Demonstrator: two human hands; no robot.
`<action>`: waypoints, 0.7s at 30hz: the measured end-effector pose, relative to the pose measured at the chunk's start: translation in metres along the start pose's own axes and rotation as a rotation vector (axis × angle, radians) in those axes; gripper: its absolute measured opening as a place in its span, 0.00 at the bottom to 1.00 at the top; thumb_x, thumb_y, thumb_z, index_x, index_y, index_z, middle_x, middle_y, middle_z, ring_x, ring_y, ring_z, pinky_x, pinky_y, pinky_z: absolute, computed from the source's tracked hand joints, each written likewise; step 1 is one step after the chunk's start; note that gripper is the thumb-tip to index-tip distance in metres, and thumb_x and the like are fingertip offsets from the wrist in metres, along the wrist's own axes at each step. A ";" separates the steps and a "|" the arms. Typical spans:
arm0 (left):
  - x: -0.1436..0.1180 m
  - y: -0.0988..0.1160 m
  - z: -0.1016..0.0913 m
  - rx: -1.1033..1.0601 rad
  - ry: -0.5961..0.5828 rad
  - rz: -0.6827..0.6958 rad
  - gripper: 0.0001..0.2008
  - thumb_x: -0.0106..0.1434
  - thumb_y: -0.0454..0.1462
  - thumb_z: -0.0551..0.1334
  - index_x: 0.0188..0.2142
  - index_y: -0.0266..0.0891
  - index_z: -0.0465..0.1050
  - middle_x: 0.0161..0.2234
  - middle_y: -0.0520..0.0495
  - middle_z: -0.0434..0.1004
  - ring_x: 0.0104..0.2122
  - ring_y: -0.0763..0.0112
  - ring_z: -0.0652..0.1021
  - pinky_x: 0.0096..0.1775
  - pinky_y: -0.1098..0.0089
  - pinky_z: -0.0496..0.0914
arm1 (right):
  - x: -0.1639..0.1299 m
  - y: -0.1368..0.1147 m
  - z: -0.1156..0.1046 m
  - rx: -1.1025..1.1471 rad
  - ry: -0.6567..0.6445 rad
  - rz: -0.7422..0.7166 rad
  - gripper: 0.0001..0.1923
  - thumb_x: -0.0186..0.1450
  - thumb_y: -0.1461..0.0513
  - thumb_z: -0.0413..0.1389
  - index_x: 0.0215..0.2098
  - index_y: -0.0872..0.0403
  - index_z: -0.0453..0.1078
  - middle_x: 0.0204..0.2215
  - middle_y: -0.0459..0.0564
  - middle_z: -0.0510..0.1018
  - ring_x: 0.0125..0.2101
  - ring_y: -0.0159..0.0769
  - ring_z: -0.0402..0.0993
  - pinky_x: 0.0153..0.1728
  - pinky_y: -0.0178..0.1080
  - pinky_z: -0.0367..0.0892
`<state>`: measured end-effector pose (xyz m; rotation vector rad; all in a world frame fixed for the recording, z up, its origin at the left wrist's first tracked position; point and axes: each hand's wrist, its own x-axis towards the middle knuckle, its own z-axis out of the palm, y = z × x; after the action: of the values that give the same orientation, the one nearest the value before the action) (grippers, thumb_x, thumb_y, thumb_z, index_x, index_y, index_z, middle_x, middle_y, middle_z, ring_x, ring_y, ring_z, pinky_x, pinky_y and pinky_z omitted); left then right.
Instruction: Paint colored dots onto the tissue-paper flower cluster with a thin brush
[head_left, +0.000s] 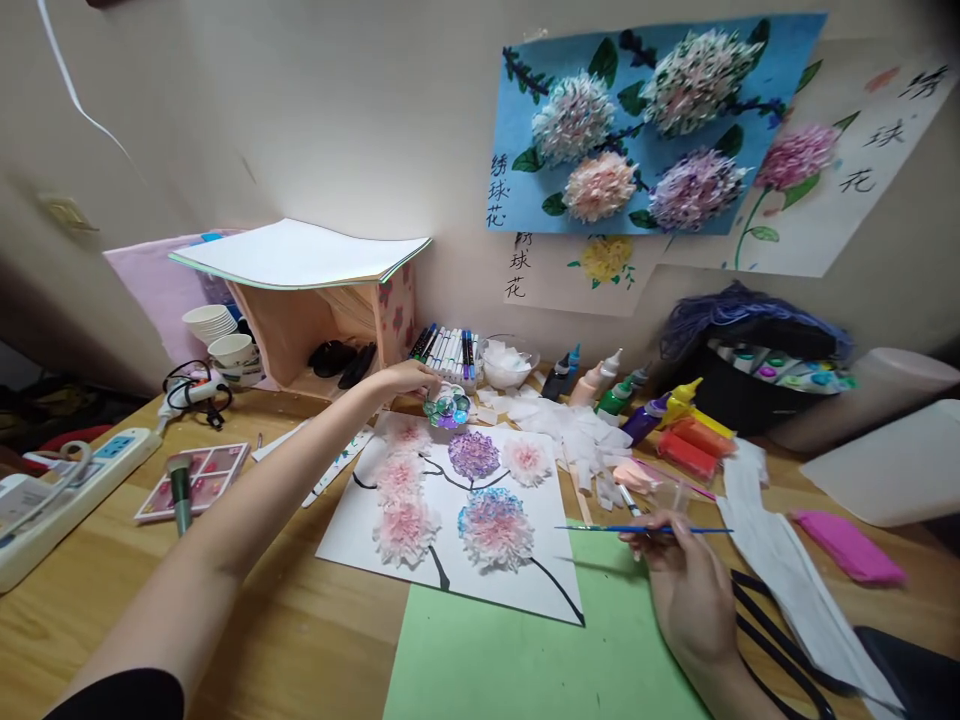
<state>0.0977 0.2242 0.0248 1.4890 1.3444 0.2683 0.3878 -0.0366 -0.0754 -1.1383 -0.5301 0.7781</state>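
Observation:
My left hand [411,378] reaches over the top edge of the picture and grips a small round paint palette [448,408] smeared with green, blue and purple. Between the fingers of my right hand [686,575] lies a thin blue paintbrush [637,529], its tip pointing left over the picture's right edge. The white picture [352,535] lies flat, partly on a green sheet [517,660]. It carries several fluffy pink tissue flowers with black stems. One flower [473,456] is purple, and the lower right one [496,530] has blue along its top.
White tissue strips [585,430] lie behind the picture, near paint bottles [619,400] and a bowl [508,362]. Markers [448,350] stand by a cardboard box [315,310]. A makeup palette [195,480] and power strip [82,490] lie left, a pink packet [849,547] right.

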 end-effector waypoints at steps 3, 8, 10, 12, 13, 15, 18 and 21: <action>-0.001 -0.001 -0.006 -0.035 -0.035 0.036 0.17 0.69 0.40 0.62 0.54 0.37 0.68 0.52 0.41 0.71 0.46 0.61 0.76 0.45 0.56 0.74 | 0.000 -0.001 0.000 0.001 -0.003 0.053 0.16 0.53 0.49 0.64 0.27 0.52 0.72 0.25 0.47 0.75 0.25 0.32 0.72 0.24 0.34 0.69; -0.017 0.003 -0.010 -0.087 -0.094 0.097 0.16 0.69 0.41 0.61 0.54 0.37 0.68 0.51 0.42 0.71 0.46 0.61 0.76 0.45 0.56 0.74 | 0.001 -0.008 0.008 0.097 0.017 0.173 0.15 0.51 0.50 0.65 0.29 0.51 0.71 0.24 0.43 0.74 0.24 0.30 0.71 0.23 0.32 0.69; -0.025 0.005 -0.009 -0.103 -0.114 0.119 0.15 0.69 0.41 0.61 0.53 0.36 0.69 0.50 0.42 0.72 0.45 0.62 0.77 0.44 0.57 0.74 | 0.000 -0.010 0.012 0.125 0.016 0.206 0.15 0.50 0.51 0.66 0.28 0.51 0.70 0.23 0.43 0.73 0.23 0.29 0.70 0.23 0.31 0.69; -0.034 0.008 -0.006 -0.119 -0.137 0.142 0.13 0.68 0.40 0.62 0.49 0.35 0.71 0.47 0.43 0.74 0.41 0.65 0.77 0.42 0.61 0.74 | -0.001 -0.011 0.013 0.134 0.013 0.213 0.14 0.51 0.53 0.65 0.27 0.52 0.70 0.23 0.42 0.72 0.23 0.28 0.69 0.22 0.30 0.69; -0.038 0.010 -0.003 -0.127 -0.149 0.154 0.12 0.68 0.40 0.63 0.46 0.35 0.73 0.44 0.44 0.76 0.39 0.67 0.77 0.41 0.64 0.74 | 0.000 -0.011 0.013 0.133 0.012 0.209 0.13 0.51 0.53 0.64 0.27 0.52 0.70 0.23 0.43 0.72 0.23 0.28 0.69 0.22 0.30 0.68; -0.044 0.014 0.004 -0.139 -0.178 0.171 0.08 0.64 0.38 0.65 0.40 0.34 0.77 0.37 0.45 0.77 0.34 0.72 0.76 0.37 0.72 0.72 | 0.004 -0.013 0.012 0.129 0.012 0.188 0.12 0.53 0.54 0.63 0.27 0.52 0.69 0.23 0.42 0.71 0.22 0.27 0.68 0.22 0.30 0.68; -0.051 0.020 0.021 -0.127 -0.242 0.190 0.06 0.60 0.37 0.66 0.35 0.35 0.80 0.31 0.47 0.77 0.29 0.76 0.73 0.33 0.75 0.68 | 0.012 -0.019 0.010 0.145 0.049 0.149 0.10 0.54 0.56 0.61 0.26 0.53 0.68 0.23 0.42 0.70 0.21 0.26 0.67 0.21 0.29 0.67; -0.052 0.029 0.048 -0.079 -0.313 0.223 0.07 0.59 0.37 0.66 0.31 0.35 0.80 0.27 0.49 0.75 0.24 0.78 0.69 0.31 0.74 0.67 | 0.018 -0.028 0.011 0.219 0.124 0.157 0.08 0.52 0.58 0.61 0.25 0.53 0.68 0.22 0.41 0.70 0.20 0.24 0.66 0.21 0.28 0.66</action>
<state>0.1322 0.1611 0.0516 1.5430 0.9120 0.2159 0.3994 -0.0221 -0.0457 -1.0250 -0.2466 0.8719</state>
